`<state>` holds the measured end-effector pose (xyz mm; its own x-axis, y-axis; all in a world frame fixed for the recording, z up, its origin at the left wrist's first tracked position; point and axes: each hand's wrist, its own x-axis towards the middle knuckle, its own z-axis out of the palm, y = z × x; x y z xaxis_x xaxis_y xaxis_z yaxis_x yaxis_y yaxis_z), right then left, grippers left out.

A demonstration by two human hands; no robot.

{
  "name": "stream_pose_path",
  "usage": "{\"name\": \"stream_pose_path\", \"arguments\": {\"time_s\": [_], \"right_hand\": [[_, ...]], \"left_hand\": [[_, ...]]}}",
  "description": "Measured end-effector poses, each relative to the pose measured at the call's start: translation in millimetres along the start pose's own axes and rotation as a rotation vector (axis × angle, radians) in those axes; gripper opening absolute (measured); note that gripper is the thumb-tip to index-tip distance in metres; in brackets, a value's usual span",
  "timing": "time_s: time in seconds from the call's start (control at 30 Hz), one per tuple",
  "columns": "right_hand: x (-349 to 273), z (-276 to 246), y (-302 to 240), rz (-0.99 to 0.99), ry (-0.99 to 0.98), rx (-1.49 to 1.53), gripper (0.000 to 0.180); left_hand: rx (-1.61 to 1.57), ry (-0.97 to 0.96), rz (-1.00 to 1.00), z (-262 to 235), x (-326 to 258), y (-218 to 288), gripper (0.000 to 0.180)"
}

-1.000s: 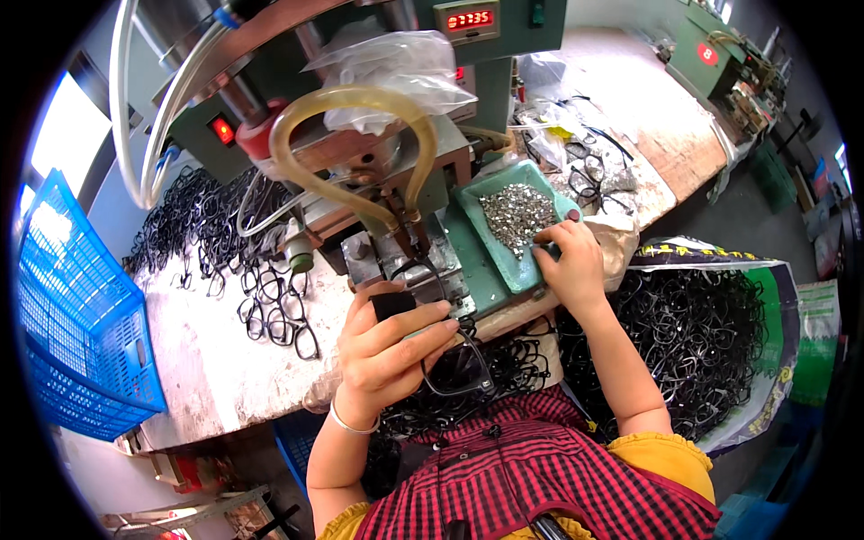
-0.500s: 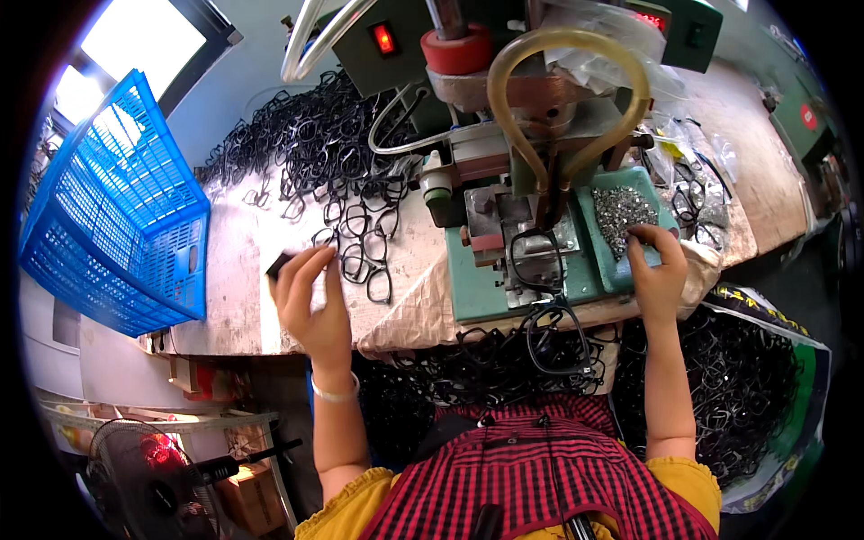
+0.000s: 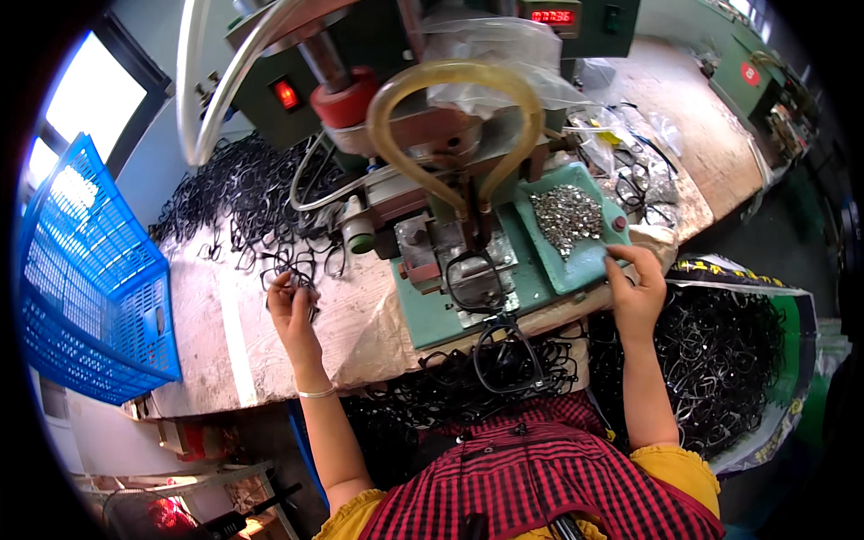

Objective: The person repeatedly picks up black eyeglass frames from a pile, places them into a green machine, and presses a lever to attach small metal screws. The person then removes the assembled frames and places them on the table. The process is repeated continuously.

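Note:
My left hand (image 3: 294, 315) has its fingers closed on black eyeglass frames (image 3: 310, 290) at the near edge of a spread of frames on the bench. At the right corner of a green tray (image 3: 560, 277), my right hand (image 3: 637, 290) holds thumb and forefinger in a pinch; anything between them is too small to make out. Small shiny metal parts (image 3: 567, 216) fill much of that tray. Under the head of a bench press (image 3: 450, 144), a black eyeglass frame (image 3: 508, 317) lies over the metal fixture, with part of it hanging past the green base's front edge.
A large heap of black frames (image 3: 234, 184) covers the back left of the bench. A blue plastic crate (image 3: 108, 261) stands at far left. More frames lie at my lap, and a big sack of frames (image 3: 720, 378) stands at right. Clear bags (image 3: 495, 58) hang by the press.
My left hand has come to the loose frames on the bench and closed on them. My right hand stays pinched near the tray, now by its near right corner. The view has shifted.

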<state>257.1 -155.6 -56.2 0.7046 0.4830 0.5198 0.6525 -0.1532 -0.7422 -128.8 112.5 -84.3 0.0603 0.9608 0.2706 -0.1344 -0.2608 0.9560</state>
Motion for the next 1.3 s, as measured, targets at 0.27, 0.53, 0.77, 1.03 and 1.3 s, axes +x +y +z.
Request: {"name": "stream_pose_path", "arguments": {"time_s": [0.27, 0.53, 0.77, 1.03, 1.3], "right_hand": [[37.0, 72.2, -90.2, -0.145, -0.279, 0.541, 0.022], [23.6, 87.3, -99.5, 0.139, -0.331, 0.879, 0.046], [20.5, 72.0, -132.6, 0.289, -0.392, 0.971, 0.048], [56.0, 50.0, -56.9, 0.113, -0.119, 0.436, 0.045], [8.9, 19.2, -3.6, -0.149, -0.348, -0.252, 0.030]], "left_hand": [[-0.078, 0.059, -0.148, 61.7, -21.0, 1.4, 0.025], [-0.166, -0.006, 0.139, 84.2, -46.4, 30.2, 0.011], [-0.049, -0.265, 0.789, 118.3, -69.9, 127.8, 0.013], [0.437, -0.669, 0.976, 163.0, -76.1, 122.5, 0.022], [0.446, -0.712, 0.934, 166.8, -73.7, 126.5, 0.024]]}}
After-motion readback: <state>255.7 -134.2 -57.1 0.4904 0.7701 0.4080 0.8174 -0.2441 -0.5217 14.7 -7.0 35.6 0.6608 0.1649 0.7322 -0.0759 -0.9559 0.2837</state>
